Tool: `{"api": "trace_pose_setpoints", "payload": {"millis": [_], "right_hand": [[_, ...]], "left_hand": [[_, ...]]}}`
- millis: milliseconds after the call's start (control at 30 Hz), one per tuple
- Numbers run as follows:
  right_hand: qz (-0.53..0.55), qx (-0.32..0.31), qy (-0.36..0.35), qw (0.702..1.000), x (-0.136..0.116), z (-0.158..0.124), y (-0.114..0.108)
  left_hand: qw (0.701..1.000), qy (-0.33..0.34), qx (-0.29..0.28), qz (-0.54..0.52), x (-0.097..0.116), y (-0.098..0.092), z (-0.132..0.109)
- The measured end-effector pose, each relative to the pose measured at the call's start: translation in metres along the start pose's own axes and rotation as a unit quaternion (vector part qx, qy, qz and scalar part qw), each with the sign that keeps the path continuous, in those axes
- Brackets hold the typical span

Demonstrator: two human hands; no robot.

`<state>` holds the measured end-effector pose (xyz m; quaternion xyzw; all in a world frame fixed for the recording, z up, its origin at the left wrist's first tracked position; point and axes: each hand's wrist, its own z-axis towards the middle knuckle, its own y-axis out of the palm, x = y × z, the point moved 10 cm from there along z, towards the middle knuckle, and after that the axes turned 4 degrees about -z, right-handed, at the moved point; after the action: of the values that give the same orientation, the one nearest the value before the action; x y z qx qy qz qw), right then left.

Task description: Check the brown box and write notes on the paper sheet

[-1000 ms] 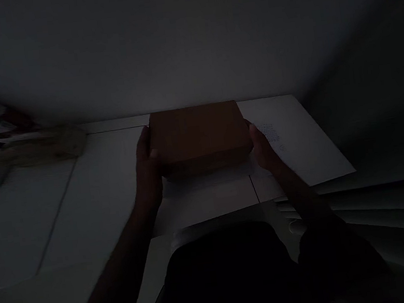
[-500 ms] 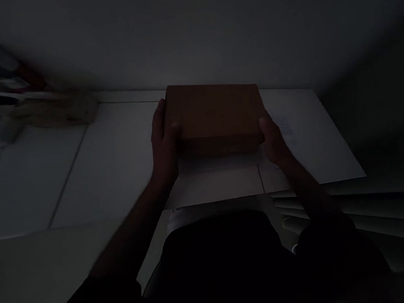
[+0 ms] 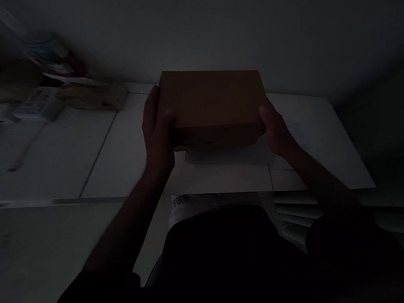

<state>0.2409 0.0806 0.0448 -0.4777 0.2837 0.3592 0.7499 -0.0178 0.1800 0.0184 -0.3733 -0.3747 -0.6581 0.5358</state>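
Note:
A brown cardboard box (image 3: 212, 97) is held between my two hands, over a pale tiled counter (image 3: 101, 168). My left hand (image 3: 158, 132) grips its left side, thumb at the near left corner. On the opposite side my right hand (image 3: 275, 126) presses the box with the thumb at the near right corner. The remaining fingers are mostly hidden behind the box's sides. A flat pale item (image 3: 228, 157) shows beneath the box on the counter; its kind is hard to make out in the dark.
Several blurred items, among them a brown package (image 3: 88, 95), lie against the wall at the counter's left. A sheet with faint print (image 3: 312, 129) lies at the right. Below the counter's front edge are pale slats (image 3: 296, 213) on the right.
The box, in both hands, is slightly higher and nearer to me, and more of the pale item under it shows. The view has shifted, bringing in more of the left side.

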Motion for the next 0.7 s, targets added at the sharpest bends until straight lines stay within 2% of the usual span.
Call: {"api": "trace_pose_setpoints", "payload": {"millis": [167, 400, 567, 700], "right_hand": [[-0.009, -0.053, -0.045, 0.998, -0.03, 0.028, 0.041], [0.045, -0.146, -0.109, 0.982, -0.06, 0.06, 0.121], [0.07, -0.205, -0.122, 0.969, -0.073, 0.075, 0.173], [0.092, -0.23, -0.145, 0.958, -0.085, 0.078, 0.201]], "left_hand": [[0.997, 0.05, 0.053, 0.004, 0.023, -0.053, -0.005], [0.987, 0.084, 0.136, 0.027, 0.044, -0.131, -0.019], [0.974, 0.068, 0.21, 0.055, 0.045, -0.177, -0.033], [0.969, 0.048, 0.233, 0.067, 0.031, -0.206, -0.043]]}}
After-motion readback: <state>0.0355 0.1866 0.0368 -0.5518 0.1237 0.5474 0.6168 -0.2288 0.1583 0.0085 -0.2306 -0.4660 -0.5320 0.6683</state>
